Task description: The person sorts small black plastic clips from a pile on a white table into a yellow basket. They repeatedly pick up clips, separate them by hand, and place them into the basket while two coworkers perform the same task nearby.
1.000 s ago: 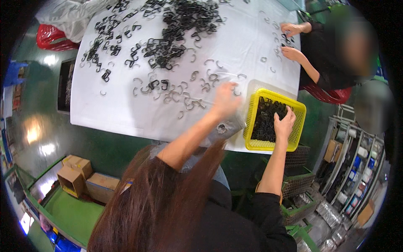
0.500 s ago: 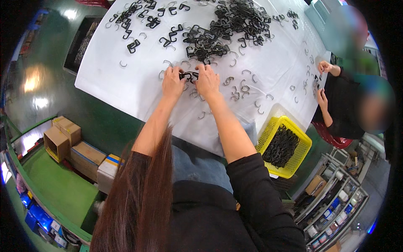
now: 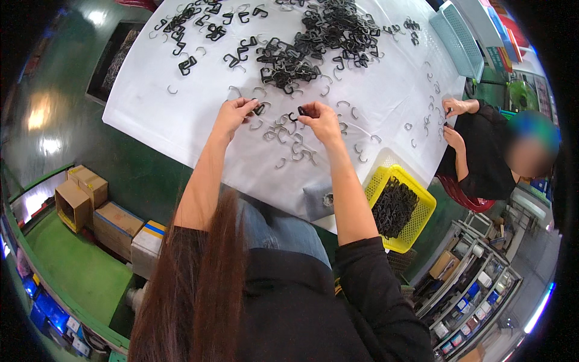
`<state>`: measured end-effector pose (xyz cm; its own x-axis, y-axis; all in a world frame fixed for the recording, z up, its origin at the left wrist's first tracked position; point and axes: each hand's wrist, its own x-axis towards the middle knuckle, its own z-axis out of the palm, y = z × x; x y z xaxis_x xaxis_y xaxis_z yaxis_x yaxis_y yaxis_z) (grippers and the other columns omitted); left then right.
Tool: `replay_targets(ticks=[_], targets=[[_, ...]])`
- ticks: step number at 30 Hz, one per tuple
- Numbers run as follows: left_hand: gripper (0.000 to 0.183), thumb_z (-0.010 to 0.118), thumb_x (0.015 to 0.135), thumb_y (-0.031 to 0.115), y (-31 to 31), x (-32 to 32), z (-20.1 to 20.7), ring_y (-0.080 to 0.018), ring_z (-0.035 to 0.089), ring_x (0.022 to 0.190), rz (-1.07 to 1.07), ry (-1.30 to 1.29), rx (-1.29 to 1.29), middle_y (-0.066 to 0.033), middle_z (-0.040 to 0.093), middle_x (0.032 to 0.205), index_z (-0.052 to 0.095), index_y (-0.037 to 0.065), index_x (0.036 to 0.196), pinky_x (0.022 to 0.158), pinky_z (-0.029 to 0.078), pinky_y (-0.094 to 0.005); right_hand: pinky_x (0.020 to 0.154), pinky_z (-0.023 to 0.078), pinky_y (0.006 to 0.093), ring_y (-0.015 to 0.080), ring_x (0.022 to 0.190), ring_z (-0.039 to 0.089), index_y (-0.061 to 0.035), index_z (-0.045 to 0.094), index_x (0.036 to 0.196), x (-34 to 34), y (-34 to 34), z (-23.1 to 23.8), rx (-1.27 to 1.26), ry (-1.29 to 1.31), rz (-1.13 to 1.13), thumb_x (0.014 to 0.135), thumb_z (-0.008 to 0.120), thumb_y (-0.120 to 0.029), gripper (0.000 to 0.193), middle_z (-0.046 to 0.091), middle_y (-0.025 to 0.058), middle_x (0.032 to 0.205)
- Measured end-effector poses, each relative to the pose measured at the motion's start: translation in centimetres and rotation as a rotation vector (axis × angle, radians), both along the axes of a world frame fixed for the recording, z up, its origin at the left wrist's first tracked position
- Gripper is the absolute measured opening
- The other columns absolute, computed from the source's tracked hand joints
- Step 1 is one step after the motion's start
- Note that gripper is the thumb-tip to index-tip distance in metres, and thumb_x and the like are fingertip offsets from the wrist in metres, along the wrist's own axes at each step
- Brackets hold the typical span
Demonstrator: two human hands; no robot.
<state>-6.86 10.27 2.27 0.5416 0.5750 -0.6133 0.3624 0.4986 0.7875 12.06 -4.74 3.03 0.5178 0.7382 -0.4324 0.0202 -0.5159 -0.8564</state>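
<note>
Fingers (image 3: 246,107) of the left hand (image 3: 229,119) pinch 1 black hook (image 3: 259,109) at their tips; those of the right hand (image 3: 324,123) pinch a second black hook (image 3: 302,111). The 2 pieces sit apart between the hands, over the white desk (image 3: 151,114), near loose grey hooks (image 3: 281,131).

No words or numbers can be read. Just right of the light-blue perforated plastic basket (image 3: 459,47), a flat green-and-red printed panel (image 3: 499,59) bears marks too small to make out; well below that basket, any print on small white packages (image 3: 484,279) is blurred.
</note>
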Motion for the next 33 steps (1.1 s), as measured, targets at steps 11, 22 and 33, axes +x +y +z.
replay_targets(ticks=[11, 22, 33], targets=[[0.022, 0.06, 0.087, 0.026, -3.2, 1.7, 0.7, -0.0102, 0.059, 0.076, -0.065, -0.195, -0.331, 0.0009, 0.062, 0.087, 0.058, 0.009, 0.101, 0.065, 0.049, -0.0289, 0.062, 0.041, 0.0201, 0.005, 0.073, 0.056, -0.0092, 0.063, 0.101, 1.6, -3.3, 2.1, -0.057, 0.419, -0.101, 0.077, 0.068, -0.011, 0.025, 0.063, -0.0028, 0.087], [0.014, 0.06, 0.088, 0.021, -8.1, 5.1, 1.1, -0.0123, 0.059, 0.068, -0.017, -0.159, -0.423, -0.0014, 0.061, 0.077, 0.059, 0.008, 0.092, 0.058, 0.049, -0.0268, 0.067, 0.049, 0.0248, 0.013, 0.086, 0.059, -0.0015, 0.06, 0.105, -0.6, -3.5, 2.0, 0.204, 0.063, -0.278, 0.082, 0.067, -0.016, 0.028, 0.062, 0.0067, 0.098], [0.032, 0.061, 0.078, 0.009, -13.7, 6.6, 5.3, -0.0306, 0.051, 0.104, -0.249, -0.114, 1.118, -0.0134, 0.054, 0.113, 0.054, 0.004, 0.109, 0.09, 0.041, -0.0379, 0.05, 0.041, 0.024, 0.0136, 0.061, 0.049, -0.0089, 0.057, 0.092, -3.7, -7.3, -0.2, 0.443, 1.192, -0.941, 0.089, 0.056, -0.037, 0.028, 0.053, 0.0019, 0.077]])
